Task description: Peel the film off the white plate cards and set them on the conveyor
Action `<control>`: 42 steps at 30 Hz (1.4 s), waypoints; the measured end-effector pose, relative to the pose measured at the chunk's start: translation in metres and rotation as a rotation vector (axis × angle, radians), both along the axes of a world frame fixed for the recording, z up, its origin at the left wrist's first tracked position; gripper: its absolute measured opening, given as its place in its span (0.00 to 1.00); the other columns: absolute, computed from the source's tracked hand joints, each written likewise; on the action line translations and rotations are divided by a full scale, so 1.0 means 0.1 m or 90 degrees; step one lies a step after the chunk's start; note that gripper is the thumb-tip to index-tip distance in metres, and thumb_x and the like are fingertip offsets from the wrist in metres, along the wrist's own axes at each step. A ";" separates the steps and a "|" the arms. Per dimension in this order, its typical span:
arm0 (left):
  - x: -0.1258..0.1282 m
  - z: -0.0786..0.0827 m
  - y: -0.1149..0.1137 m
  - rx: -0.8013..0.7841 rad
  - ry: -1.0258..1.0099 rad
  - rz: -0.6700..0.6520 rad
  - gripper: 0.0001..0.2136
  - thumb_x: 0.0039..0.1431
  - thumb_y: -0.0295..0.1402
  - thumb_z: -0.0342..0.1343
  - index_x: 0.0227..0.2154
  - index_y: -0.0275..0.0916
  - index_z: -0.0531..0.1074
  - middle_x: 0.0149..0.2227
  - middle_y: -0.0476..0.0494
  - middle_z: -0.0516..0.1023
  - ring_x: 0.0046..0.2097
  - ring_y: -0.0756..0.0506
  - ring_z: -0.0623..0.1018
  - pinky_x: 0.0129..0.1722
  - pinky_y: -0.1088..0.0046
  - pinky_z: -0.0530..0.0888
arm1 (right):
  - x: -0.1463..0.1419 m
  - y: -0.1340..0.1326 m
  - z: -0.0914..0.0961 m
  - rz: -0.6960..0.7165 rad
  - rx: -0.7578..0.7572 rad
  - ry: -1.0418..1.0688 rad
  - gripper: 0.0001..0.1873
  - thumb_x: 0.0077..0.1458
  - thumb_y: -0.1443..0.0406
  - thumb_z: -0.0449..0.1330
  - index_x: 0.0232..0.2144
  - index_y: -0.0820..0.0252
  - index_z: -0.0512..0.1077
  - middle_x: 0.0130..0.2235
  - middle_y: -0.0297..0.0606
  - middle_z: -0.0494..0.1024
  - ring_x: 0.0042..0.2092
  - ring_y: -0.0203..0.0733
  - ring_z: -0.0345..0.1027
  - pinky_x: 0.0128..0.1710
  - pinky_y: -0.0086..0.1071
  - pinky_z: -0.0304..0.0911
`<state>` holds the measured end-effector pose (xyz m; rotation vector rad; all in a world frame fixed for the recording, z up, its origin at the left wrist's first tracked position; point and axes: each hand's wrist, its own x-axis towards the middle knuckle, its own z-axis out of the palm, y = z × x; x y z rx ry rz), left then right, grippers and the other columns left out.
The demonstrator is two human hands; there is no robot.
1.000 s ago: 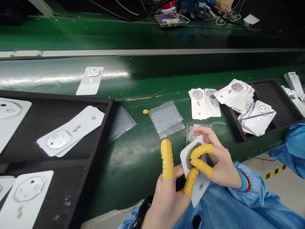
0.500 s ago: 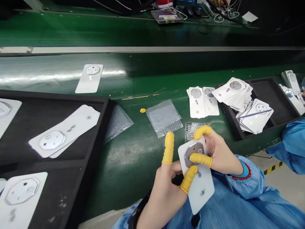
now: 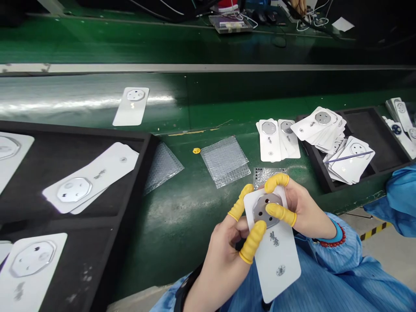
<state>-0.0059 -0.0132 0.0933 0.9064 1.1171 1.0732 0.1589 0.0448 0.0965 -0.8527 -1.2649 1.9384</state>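
Between my hands is a white phone back cover [image 3: 279,260], tilted, with a silver octagonal camera plate near its top and dark printed marks below. My left hand [image 3: 224,251] grips its left edge, thumb on the face by the camera plate and index fingertip at the upper left corner. My right hand [image 3: 299,206] pinches the upper right part, thumb pressed on the camera plate and index finger over the top edge. Yellow finger cots cover both thumbs and index fingers. Just behind the cover lies a clear sheet with small black dots [image 3: 267,173], partly hidden by my right hand.
Bubble-wrap sheets [image 3: 224,160] and a loose yellow finger cot [image 3: 196,151] lie on the green belt [image 3: 169,242]. Black trays with covers stand at left [image 3: 130,203] and right [image 3: 386,167]. More covers [image 3: 269,141] lie between. A co-worker's blue sleeve [image 3: 403,195] shows at right.
My left index finger has come down from pointing up to the cover's upper corner. The left thumb has shifted up and left, and the right thumb slightly right, uncovering dark holes in the camera plate.
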 end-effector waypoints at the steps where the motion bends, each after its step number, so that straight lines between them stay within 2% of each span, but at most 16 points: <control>1: 0.00 0.00 0.01 -0.009 -0.001 0.005 0.19 0.58 0.37 0.61 0.52 0.41 0.72 0.21 0.53 0.74 0.23 0.51 0.75 0.24 0.80 0.75 | 0.01 -0.01 -0.01 0.002 0.017 -0.004 0.10 0.62 0.62 0.60 0.42 0.54 0.63 0.36 0.31 0.68 0.32 0.30 0.63 0.30 0.24 0.63; 4: 0.00 -0.02 0.03 -0.020 0.001 0.033 0.12 0.57 0.39 0.62 0.41 0.38 0.77 0.19 0.53 0.72 0.21 0.53 0.71 0.21 0.83 0.72 | 0.02 -0.05 -0.02 0.017 0.049 -0.013 0.08 0.64 0.61 0.56 0.45 0.52 0.63 0.42 0.34 0.69 0.37 0.33 0.65 0.36 0.26 0.64; 6: 0.01 -0.03 0.04 -0.017 -0.003 0.054 0.11 0.55 0.39 0.63 0.37 0.38 0.78 0.19 0.53 0.73 0.21 0.54 0.70 0.21 0.83 0.71 | 0.02 -0.06 -0.02 0.025 0.058 -0.010 0.09 0.65 0.60 0.56 0.46 0.52 0.63 0.46 0.36 0.68 0.41 0.34 0.66 0.39 0.28 0.65; 10: 0.01 -0.04 0.05 -0.009 -0.013 0.062 0.12 0.55 0.37 0.64 0.42 0.40 0.77 0.20 0.53 0.75 0.23 0.53 0.72 0.24 0.83 0.73 | 0.01 -0.06 -0.02 0.024 0.068 -0.022 0.09 0.65 0.59 0.55 0.46 0.51 0.62 0.45 0.35 0.68 0.40 0.34 0.65 0.38 0.28 0.65; 15: 0.01 -0.07 0.05 -0.009 -0.038 0.050 0.20 0.54 0.34 0.65 0.50 0.43 0.75 0.19 0.54 0.75 0.23 0.53 0.74 0.26 0.83 0.74 | 0.00 -0.08 0.00 -0.007 0.116 -0.065 0.08 0.65 0.59 0.55 0.46 0.51 0.63 0.45 0.36 0.67 0.40 0.35 0.66 0.38 0.29 0.66; 18: 0.02 -0.07 0.03 0.022 -0.023 0.075 0.17 0.55 0.32 0.64 0.48 0.45 0.76 0.21 0.54 0.78 0.23 0.53 0.76 0.25 0.84 0.74 | -0.01 -0.10 0.02 0.002 0.107 -0.049 0.08 0.65 0.59 0.55 0.45 0.51 0.62 0.43 0.35 0.68 0.39 0.35 0.66 0.37 0.29 0.66; 20: 0.03 -0.06 0.02 0.059 0.002 0.098 0.12 0.54 0.31 0.64 0.42 0.46 0.79 0.25 0.52 0.82 0.23 0.53 0.77 0.24 0.85 0.74 | -0.02 -0.10 0.03 0.009 0.097 -0.034 0.08 0.65 0.60 0.54 0.45 0.51 0.62 0.42 0.34 0.68 0.38 0.34 0.67 0.36 0.29 0.66; 23: 0.03 -0.05 0.02 0.104 0.062 0.154 0.06 0.52 0.27 0.65 0.33 0.45 0.82 0.40 0.49 0.85 0.31 0.50 0.82 0.27 0.84 0.77 | -0.04 -0.11 0.04 -0.002 0.118 -0.052 0.07 0.65 0.61 0.54 0.45 0.51 0.62 0.41 0.34 0.69 0.38 0.35 0.67 0.37 0.29 0.66; 25: 0.03 -0.06 0.02 0.104 0.089 0.177 0.08 0.51 0.26 0.66 0.33 0.44 0.82 0.44 0.48 0.84 0.33 0.48 0.83 0.30 0.82 0.78 | -0.04 -0.12 0.04 -0.010 0.137 -0.076 0.06 0.65 0.62 0.54 0.45 0.51 0.62 0.40 0.33 0.69 0.38 0.35 0.67 0.38 0.30 0.66; 29: 0.01 -0.08 0.01 0.042 0.051 0.178 0.16 0.48 0.28 0.68 0.43 0.42 0.81 0.31 0.47 0.86 0.30 0.47 0.82 0.30 0.79 0.79 | -0.06 -0.14 0.02 -0.018 0.147 -0.113 0.06 0.65 0.64 0.53 0.45 0.52 0.62 0.41 0.34 0.70 0.39 0.36 0.67 0.40 0.31 0.66; 32: 0.01 -0.09 0.00 -0.001 0.013 0.153 0.19 0.46 0.29 0.70 0.44 0.39 0.80 0.26 0.47 0.84 0.25 0.47 0.80 0.23 0.79 0.77 | -0.07 -0.15 -0.01 -0.016 0.139 -0.125 0.05 0.65 0.64 0.53 0.44 0.52 0.63 0.41 0.35 0.70 0.40 0.37 0.68 0.39 0.31 0.67; 34: 0.02 -0.10 0.01 -0.002 0.005 0.160 0.19 0.44 0.30 0.71 0.43 0.38 0.81 0.25 0.47 0.84 0.23 0.47 0.79 0.21 0.79 0.76 | -0.07 -0.15 -0.04 -0.019 0.124 -0.125 0.05 0.64 0.63 0.54 0.44 0.53 0.63 0.39 0.35 0.70 0.39 0.37 0.67 0.39 0.32 0.67; 37: 0.03 -0.11 0.03 -0.028 0.003 0.187 0.19 0.45 0.32 0.71 0.42 0.38 0.81 0.26 0.46 0.84 0.26 0.47 0.80 0.23 0.79 0.77 | -0.08 -0.12 -0.07 -0.037 0.092 -0.128 0.06 0.64 0.62 0.55 0.43 0.54 0.64 0.39 0.35 0.70 0.39 0.38 0.67 0.38 0.32 0.67; 42: -0.01 -0.12 0.07 -0.099 -0.008 0.118 0.22 0.45 0.34 0.71 0.45 0.37 0.80 0.27 0.45 0.84 0.26 0.46 0.81 0.23 0.78 0.77 | -0.11 -0.06 -0.10 -0.046 0.018 -0.116 0.09 0.61 0.59 0.57 0.41 0.55 0.63 0.37 0.35 0.69 0.35 0.37 0.66 0.31 0.29 0.66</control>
